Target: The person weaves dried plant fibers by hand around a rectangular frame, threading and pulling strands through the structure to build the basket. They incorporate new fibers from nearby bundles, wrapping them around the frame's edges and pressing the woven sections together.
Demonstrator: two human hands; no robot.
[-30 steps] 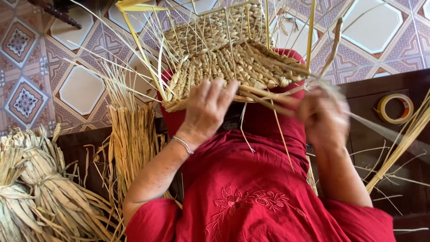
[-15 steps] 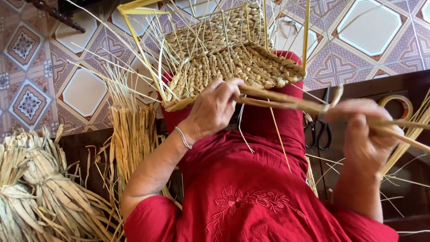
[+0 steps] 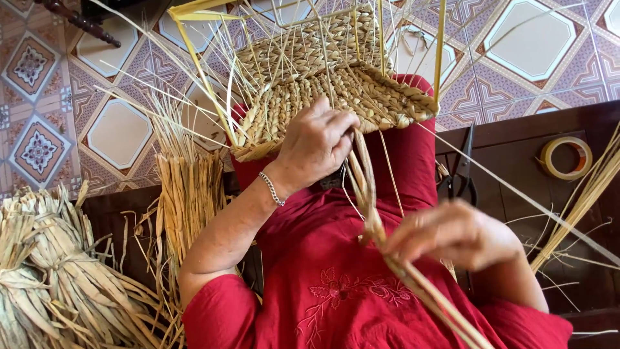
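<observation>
Fingers: left hand point(image 3: 316, 145) curled over the near edge of the woven basket point(image 3: 329, 97); right hand point(image 3: 455, 234) pinched shut on a twisted straw strand point(image 3: 369, 194), blurred.
Basket: half-woven, on the red-clad knee at 12 o'clock — loose stakes fanning upward.
Strand: runs from the basket edge down to 5 o'clock.
Scissors point(image 3: 462, 171): on the dark bench at 3 o'clock, tape roll point(image 3: 566, 158) beyond.
Straw bundles point(image 3: 58, 284): at 8 o'clock.

The right hand point(image 3: 455, 234) is smeared by motion blur, so its grip on the twisted straw strand point(image 3: 369, 194) cannot be made out. The strand is cut off at the bottom edge. The straw bundles point(image 3: 45, 284) are cropped at the left edge.
</observation>
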